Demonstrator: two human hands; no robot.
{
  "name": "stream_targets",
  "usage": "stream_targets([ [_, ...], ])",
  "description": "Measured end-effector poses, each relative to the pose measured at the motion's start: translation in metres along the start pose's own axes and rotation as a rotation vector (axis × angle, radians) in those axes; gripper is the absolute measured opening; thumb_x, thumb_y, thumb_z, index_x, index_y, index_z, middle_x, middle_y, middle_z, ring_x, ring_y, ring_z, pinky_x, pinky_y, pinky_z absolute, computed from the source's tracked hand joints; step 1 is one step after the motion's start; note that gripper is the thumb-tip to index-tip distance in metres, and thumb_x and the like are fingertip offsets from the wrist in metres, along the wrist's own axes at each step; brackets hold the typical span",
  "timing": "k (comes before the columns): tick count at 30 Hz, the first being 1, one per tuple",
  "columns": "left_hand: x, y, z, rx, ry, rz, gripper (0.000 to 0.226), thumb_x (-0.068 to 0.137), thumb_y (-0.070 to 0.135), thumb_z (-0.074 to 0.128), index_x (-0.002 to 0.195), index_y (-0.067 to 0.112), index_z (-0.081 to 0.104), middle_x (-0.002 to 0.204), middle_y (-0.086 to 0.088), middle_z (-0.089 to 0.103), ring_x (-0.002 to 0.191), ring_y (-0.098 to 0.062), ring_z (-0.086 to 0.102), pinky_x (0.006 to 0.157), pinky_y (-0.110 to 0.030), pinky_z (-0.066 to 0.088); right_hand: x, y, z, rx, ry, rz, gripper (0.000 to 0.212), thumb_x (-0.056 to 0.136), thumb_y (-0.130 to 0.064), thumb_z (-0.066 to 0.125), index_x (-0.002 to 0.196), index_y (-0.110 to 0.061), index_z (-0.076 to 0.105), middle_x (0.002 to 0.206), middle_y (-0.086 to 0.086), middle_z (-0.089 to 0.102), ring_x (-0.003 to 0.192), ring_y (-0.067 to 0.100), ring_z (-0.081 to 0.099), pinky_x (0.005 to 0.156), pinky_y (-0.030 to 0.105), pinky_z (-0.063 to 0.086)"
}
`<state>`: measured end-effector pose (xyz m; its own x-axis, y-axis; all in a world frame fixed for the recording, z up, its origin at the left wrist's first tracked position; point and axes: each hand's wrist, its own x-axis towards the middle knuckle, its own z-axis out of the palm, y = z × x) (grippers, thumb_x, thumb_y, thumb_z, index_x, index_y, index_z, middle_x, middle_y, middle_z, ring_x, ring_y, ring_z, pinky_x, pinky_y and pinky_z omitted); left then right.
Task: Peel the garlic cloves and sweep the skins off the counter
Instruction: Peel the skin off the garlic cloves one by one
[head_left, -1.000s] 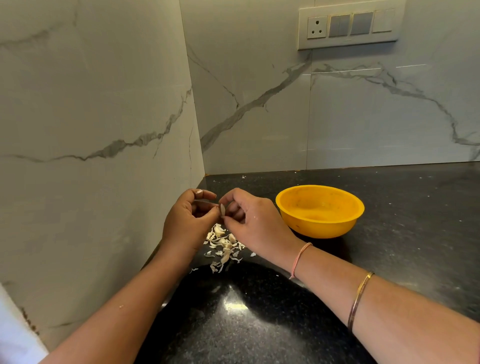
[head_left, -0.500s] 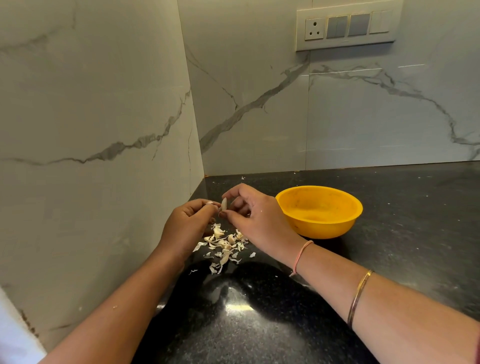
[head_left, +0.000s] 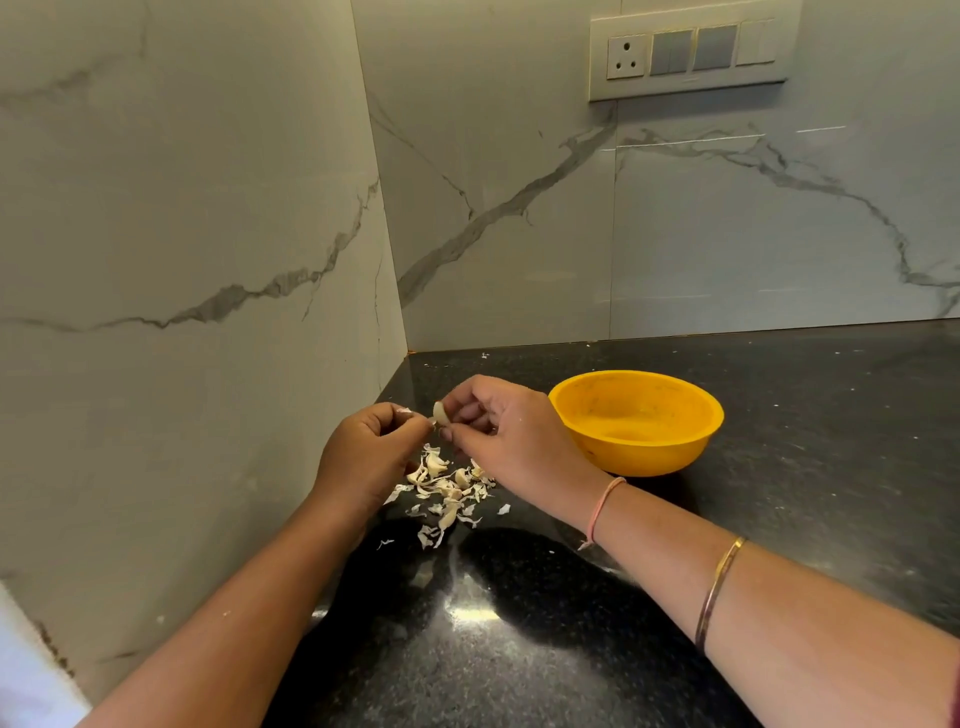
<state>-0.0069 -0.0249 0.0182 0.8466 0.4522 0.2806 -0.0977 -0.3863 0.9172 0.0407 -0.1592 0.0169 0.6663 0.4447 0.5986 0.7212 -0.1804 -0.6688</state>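
Both hands have sunk a little toward the counter over the last 1 s and drawn slightly apart. The clove that sat half hidden between the fingertips now stands clear in the right hand's pinch.

Black granite counter (head_left: 805, 467) fills the lower half and meets the marble wall (head_left: 208, 234) in a corner. On it, just right of the hands, sits the yellow bowl (head_left: 639, 457); no cloves show in the part of its inside that is visible.

Left hand (head_left: 371, 452) hovers above the counter with its fingers curled, thumb and forefinger pinched on what looks like a scrap of skin (head_left: 404, 411). Right hand (head_left: 511, 436) is close beside it, thumb and fingertips gripping the garlic clove (head_left: 440, 413) roughly upright.

Beneath both lies the pile of skins (head_left: 447, 488), with a few flakes strewn nearer the person. Some plumper pieces in it could be cloves, but I cannot tell.

The step in hand looks like stripping the last skin from this 1 clove. To do it well:
- Keep the right pinch firm near the base.
- Pull the skin along the clove's length rather than across it.
- Roll the clove to check the hidden side for skin.
- Drop the scrap straight onto the pile so the later sweep has less to gather.

The bare clove probably belongs in the bowl. Sweeping has not yet begun.
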Motion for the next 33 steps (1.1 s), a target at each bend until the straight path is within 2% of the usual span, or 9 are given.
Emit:
stream_targets([
  [3,0.0001,-0.0003,-0.0010,0.028,0.037,0.017,0.013,0.084,0.016,0.065,0.072,0.012,0.066,0.066,-0.003,0.062,0.063,-0.015,0.057,0.080,-0.047,0.053,0.0006,-0.0012,0.0003,0.186,-0.021,0.102,0.012,0.084,0.001,0.064,0.092,-0.008,0.065,0.080,0.007,0.068,0.070,0.016,0.068,0.069,0.034,0.059],
  [7,-0.0011,0.0008,-0.0027,0.071,0.069,0.043,0.026,0.079,0.025,0.072,0.059,0.015,0.060,0.056,0.002,0.060,0.060,-0.017,0.056,0.078,-0.048,0.055,0.0001,-0.0046,-0.0004,0.411,-0.043,0.237,0.011,0.084,0.004,0.063,0.092,-0.003,0.063,0.079,0.010,0.066,0.065,0.013,0.065,0.066,0.029,0.059],
  [9,-0.0017,0.0019,-0.0034,0.077,0.077,0.056,0.024,0.077,0.026,0.075,0.061,0.015,0.060,0.063,0.000,0.064,0.064,-0.019,0.060,0.078,-0.047,0.055,0.0001,-0.0050,-0.0013,0.496,-0.041,0.300,0.010,0.084,0.003,0.063,0.094,0.001,0.063,0.078,0.010,0.066,0.062,0.012,0.065,0.064,0.027,0.059],
  [11,-0.0014,0.0019,-0.0044,0.060,0.077,0.086,0.015,0.076,0.017,0.076,0.072,0.020,0.062,0.076,0.001,0.067,0.074,-0.020,0.064,0.077,-0.042,0.056,0.0001,-0.0058,-0.0024,0.578,-0.041,0.359,0.007,0.086,0.002,0.062,0.093,0.003,0.062,0.075,0.011,0.065,0.060,0.012,0.064,0.061,0.025,0.058],
  [15,-0.0015,0.0010,-0.0057,0.006,0.052,0.114,0.028,0.084,0.002,0.061,0.077,0.028,0.068,0.079,0.004,0.070,0.078,-0.015,0.065,0.080,-0.041,0.057,0.0003,-0.0078,-0.0041,0.661,-0.055,0.440,0.005,0.087,-0.001,0.061,0.089,0.003,0.061,0.071,0.011,0.063,0.059,0.014,0.063,0.060,0.025,0.058],
  [18,-0.0028,0.0036,-0.0038,-0.063,0.066,0.077,0.022,0.087,0.008,0.058,0.074,0.022,0.070,0.074,-0.004,0.068,0.071,-0.016,0.062,0.080,-0.043,0.056,0.0000,-0.0084,-0.0038,0.659,-0.064,0.465,0.006,0.087,-0.003,0.062,0.088,0.003,0.061,0.070,0.010,0.062,0.058,0.014,0.062,0.059,0.026,0.058],
  [22,-0.0029,0.0040,-0.0038,-0.116,0.058,0.047,0.027,0.087,0.026,0.064,0.062,0.021,0.071,0.068,-0.002,0.070,0.071,-0.019,0.065,0.077,-0.039,0.055,-0.0004,-0.0089,-0.0035,0.642,-0.059,0.459,0.006,0.087,-0.005,0.063,0.085,0.001,0.061,0.068,0.009,0.063,0.056,0.013,0.062,0.058,0.025,0.057],
  [27,-0.0028,0.0056,-0.0021,-0.248,-0.030,0.003,0.008,0.086,0.009,0.063,0.082,0.015,0.067,0.082,-0.008,0.068,0.080,-0.023,0.064,0.076,-0.034,0.055,-0.0012,-0.0091,-0.0028,0.556,-0.040,0.416,0.006,0.086,-0.005,0.063,0.082,-0.002,0.060,0.066,0.008,0.063,0.054,0.011,0.061,0.054,0.022,0.055],
  [33,-0.0049,0.0054,-0.0019,-0.320,-0.093,-0.014,0.013,0.084,0.001,0.062,0.088,0.013,0.067,0.084,-0.008,0.070,0.078,-0.016,0.067,0.070,-0.024,0.056,-0.0023,-0.0057,0.0025,0.237,-0.048,0.281,0.005,0.086,-0.005,0.063,0.081,-0.004,0.061,0.067,0.009,0.065,0.055,0.013,0.063,0.059,0.029,0.059],
])
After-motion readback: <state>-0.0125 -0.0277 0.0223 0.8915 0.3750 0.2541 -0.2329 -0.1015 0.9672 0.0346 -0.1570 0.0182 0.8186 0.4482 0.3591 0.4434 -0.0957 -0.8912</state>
